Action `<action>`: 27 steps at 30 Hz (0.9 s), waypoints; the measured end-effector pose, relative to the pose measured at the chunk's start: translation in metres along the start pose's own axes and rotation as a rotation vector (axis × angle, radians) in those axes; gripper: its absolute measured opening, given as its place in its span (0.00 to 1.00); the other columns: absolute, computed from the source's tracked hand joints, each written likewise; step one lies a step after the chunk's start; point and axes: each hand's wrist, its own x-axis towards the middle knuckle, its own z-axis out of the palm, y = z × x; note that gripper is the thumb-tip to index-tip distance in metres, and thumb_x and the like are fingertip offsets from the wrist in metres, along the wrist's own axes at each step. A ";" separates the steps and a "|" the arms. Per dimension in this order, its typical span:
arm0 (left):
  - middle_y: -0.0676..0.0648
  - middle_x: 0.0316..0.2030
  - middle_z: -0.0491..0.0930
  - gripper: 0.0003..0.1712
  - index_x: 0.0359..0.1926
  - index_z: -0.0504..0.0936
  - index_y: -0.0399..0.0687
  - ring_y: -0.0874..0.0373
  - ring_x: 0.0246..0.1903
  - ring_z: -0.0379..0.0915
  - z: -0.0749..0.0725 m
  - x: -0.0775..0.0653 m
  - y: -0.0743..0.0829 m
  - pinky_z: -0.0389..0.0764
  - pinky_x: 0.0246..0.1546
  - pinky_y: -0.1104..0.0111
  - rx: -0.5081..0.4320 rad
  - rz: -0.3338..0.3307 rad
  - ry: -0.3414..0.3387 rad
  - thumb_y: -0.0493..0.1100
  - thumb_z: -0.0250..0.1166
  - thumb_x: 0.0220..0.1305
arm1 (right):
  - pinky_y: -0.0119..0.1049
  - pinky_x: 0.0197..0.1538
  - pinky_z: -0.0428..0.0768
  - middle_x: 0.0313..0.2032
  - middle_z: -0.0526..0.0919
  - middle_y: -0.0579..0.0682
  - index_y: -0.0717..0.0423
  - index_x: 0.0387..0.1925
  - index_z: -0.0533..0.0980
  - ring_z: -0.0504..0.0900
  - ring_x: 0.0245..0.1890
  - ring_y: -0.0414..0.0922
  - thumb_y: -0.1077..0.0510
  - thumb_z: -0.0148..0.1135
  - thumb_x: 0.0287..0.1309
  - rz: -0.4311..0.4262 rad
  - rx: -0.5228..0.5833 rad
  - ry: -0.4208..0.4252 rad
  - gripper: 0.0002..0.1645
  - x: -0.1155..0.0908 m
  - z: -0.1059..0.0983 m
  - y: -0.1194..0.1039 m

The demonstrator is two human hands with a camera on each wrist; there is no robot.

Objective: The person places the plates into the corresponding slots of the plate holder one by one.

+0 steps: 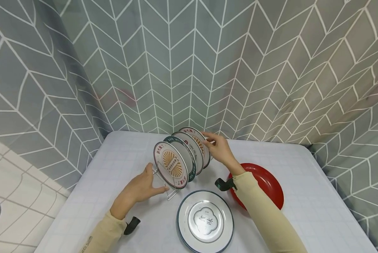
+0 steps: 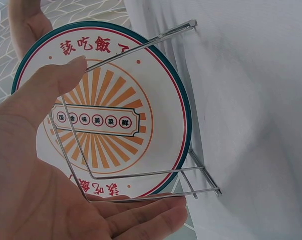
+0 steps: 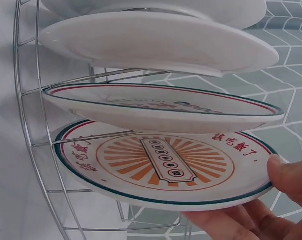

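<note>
A wire dish rack (image 1: pixel 173 195) holds several plates standing on edge. My left hand (image 1: pixel 140 186) grips its near end, thumb on one wire and fingers along the lower one, in front of a sunburst-patterned plate (image 2: pixel 166 95). At the rack's far end, my right hand (image 1: pixel 221 149) pinches the rim of another sunburst plate (image 3: pixel 115 155), thumb on its face and fingers underneath. That plate leans in between the rack's wires (image 3: pixel 28 120). A plate with a green rim band (image 1: pixel 192 172) and a white plate with red lettering (image 1: pixel 199 163) stand between the two sunburst plates.
On the table (image 1: pixel 91 207), a white plate with a dark blue rim (image 1: pixel 204 226) lies in front of the rack. A red plate (image 1: pixel 267 184) lies to the right, partly under my right forearm. A patterned curtain (image 1: pixel 189 70) hangs behind the table.
</note>
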 end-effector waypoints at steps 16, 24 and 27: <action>0.23 0.62 0.67 0.67 0.69 0.46 0.25 0.39 0.51 0.77 0.001 0.000 0.000 0.79 0.48 0.50 -0.003 0.002 -0.005 0.69 0.69 0.51 | 0.50 0.48 0.83 0.50 0.84 0.54 0.51 0.59 0.77 0.82 0.49 0.51 0.56 0.61 0.66 0.002 0.041 0.116 0.21 -0.052 -0.027 -0.019; 0.22 0.61 0.68 0.66 0.69 0.46 0.24 0.40 0.47 0.79 0.001 0.000 0.001 0.80 0.44 0.51 0.007 0.000 -0.007 0.68 0.69 0.51 | 0.44 0.47 0.84 0.49 0.85 0.52 0.54 0.54 0.80 0.82 0.46 0.49 0.57 0.63 0.64 0.016 0.085 -0.061 0.17 -0.085 -0.014 0.000; 0.22 0.60 0.68 0.66 0.68 0.46 0.24 0.41 0.46 0.79 0.002 0.001 0.001 0.80 0.43 0.51 0.009 0.000 -0.005 0.69 0.69 0.51 | 0.37 0.44 0.83 0.49 0.85 0.52 0.52 0.53 0.80 0.82 0.46 0.48 0.54 0.62 0.65 0.002 0.074 -0.242 0.16 -0.091 -0.012 0.014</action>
